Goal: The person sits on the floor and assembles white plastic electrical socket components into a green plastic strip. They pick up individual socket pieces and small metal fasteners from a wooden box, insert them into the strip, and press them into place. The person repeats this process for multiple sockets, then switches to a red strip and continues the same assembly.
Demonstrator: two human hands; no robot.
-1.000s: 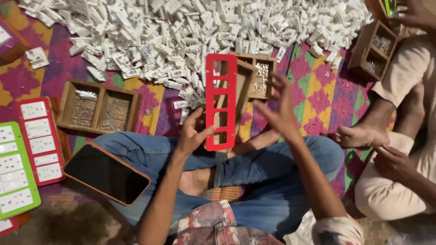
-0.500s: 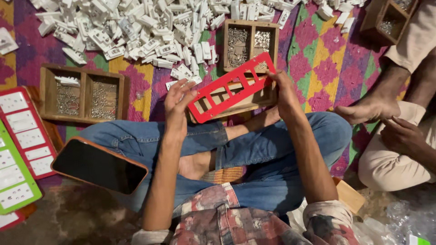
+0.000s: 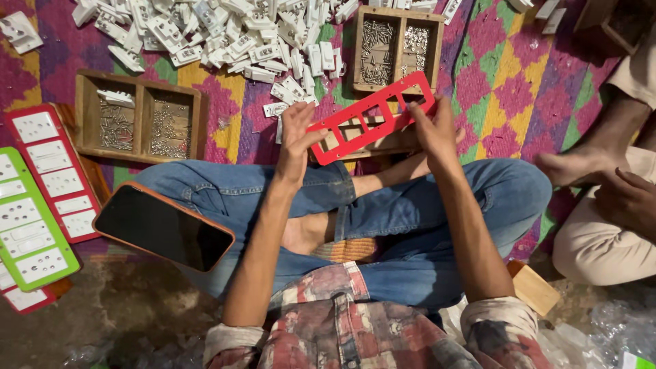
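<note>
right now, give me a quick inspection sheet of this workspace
surface: patterned mat, pink, green and yellow.
job's things: red frame with empty rectangular slots, held tilted over the lap.
clutter: pile of white plastic parts; two wooden trays of small metal pieces; red and green filled frames; phone on the knee.
grippers: left hand at the frame's lower end, right hand gripping its upper end.
cables: nothing seen.
surroundings: another person's foot and hand at right.

floor workshop | white switch parts [image 3: 225,31] heaped on rug [image 3: 519,82] | screw trays [image 3: 140,116]
</note>
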